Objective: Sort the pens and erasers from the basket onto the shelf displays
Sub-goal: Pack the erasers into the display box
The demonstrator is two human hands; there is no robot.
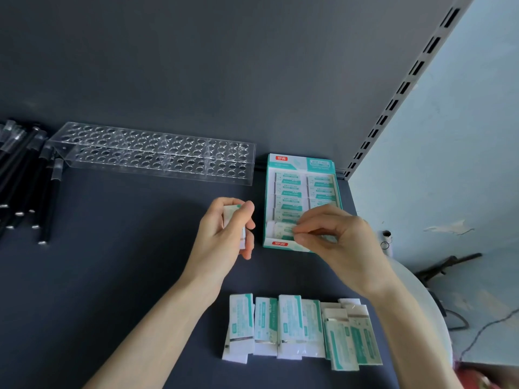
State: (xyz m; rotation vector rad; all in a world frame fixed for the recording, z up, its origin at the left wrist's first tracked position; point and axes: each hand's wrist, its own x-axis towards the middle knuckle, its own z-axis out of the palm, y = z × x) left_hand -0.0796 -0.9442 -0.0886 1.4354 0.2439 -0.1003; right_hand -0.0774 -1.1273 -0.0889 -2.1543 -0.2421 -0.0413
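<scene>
Nearest, below both wrists, a row of white-and-teal wrapped erasers lies flat on the dark grey shelf, side by side and partly overlapping at the right end.

Above that row, the left hand is closed around 1 white wrapped eraser with a teal corner. The thumb lies across its front and the fingers curl behind, holding it upright and clear of the shelf.

Just right of it, the right hand has its thumb and forefinger pinched on the near end of 1 pale green-printed eraser, and the other fingers are loosely bent. That eraser lies crosswise in the front row of a teal-and-white cardboard display box with red labels. The box stands open on the shelf beneath and beyond this hand, with 2 columns of similar erasers filling it.

Further off, beyond the left hand, sits a long clear acrylic pen rack with rows of round holes. To its left, black pens with clear caps lie in a loose bunch.
</scene>
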